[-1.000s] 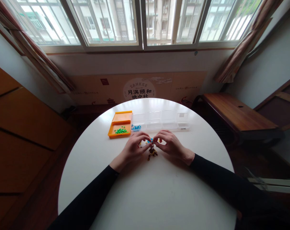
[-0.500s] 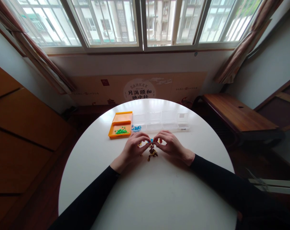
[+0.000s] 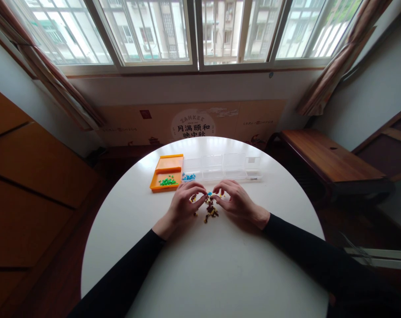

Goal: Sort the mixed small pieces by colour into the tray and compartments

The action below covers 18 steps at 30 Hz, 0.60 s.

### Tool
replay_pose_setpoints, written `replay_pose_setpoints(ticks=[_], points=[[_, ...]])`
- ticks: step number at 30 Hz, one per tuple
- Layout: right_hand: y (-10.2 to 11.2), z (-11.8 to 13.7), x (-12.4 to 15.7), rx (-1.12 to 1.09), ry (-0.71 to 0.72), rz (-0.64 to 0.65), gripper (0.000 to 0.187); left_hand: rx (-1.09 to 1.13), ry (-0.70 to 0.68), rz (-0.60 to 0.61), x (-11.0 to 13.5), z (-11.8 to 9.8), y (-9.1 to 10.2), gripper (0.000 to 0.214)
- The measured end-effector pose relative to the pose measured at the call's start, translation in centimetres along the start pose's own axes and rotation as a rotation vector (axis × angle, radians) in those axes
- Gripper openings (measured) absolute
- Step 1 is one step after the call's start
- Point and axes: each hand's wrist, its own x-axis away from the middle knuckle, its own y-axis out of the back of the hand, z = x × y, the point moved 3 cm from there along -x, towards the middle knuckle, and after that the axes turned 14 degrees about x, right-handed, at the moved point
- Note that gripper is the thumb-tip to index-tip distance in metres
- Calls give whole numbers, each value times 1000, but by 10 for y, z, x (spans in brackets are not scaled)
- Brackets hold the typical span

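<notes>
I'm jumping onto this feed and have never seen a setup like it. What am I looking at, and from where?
No machine here: these are a person's bare left hand and right hand, seen by one head-worn camera looking forward and down. On the white round table, an orange tray holds green pieces; beside it, a clear compartment box has blue pieces at its left end. Brown and yellow pieces lie by the hands. Whether the fingertips grip anything is too small to tell.

Pieces (image 3: 210, 209) are lying on the table (image 3: 220, 274) between the left hand (image 3: 183, 202) and the right hand (image 3: 235, 198). Behind both hands, a tray (image 3: 169, 163) is sitting just left of a compartment box (image 3: 234, 166)
</notes>
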Motion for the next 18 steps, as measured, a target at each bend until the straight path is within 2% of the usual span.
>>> replay_pose_setpoints(ticks=[3,6,11,14,18], points=[[0,0,0,3,0,13,10,-3,1,5,1,0,-1,7],[-1,-1,0,20,5,31,11,-47,30,-43,0,1,2,6],[-2,-1,-3,43,28,68,12,-221,111,-270,-8,14,20,10],[-2,0,-5,38,38,79,13,-340,147,-354,-11,26,30,11],[-3,0,-4,41,41,91,14,-444,189,-324,-10,33,34,12]])
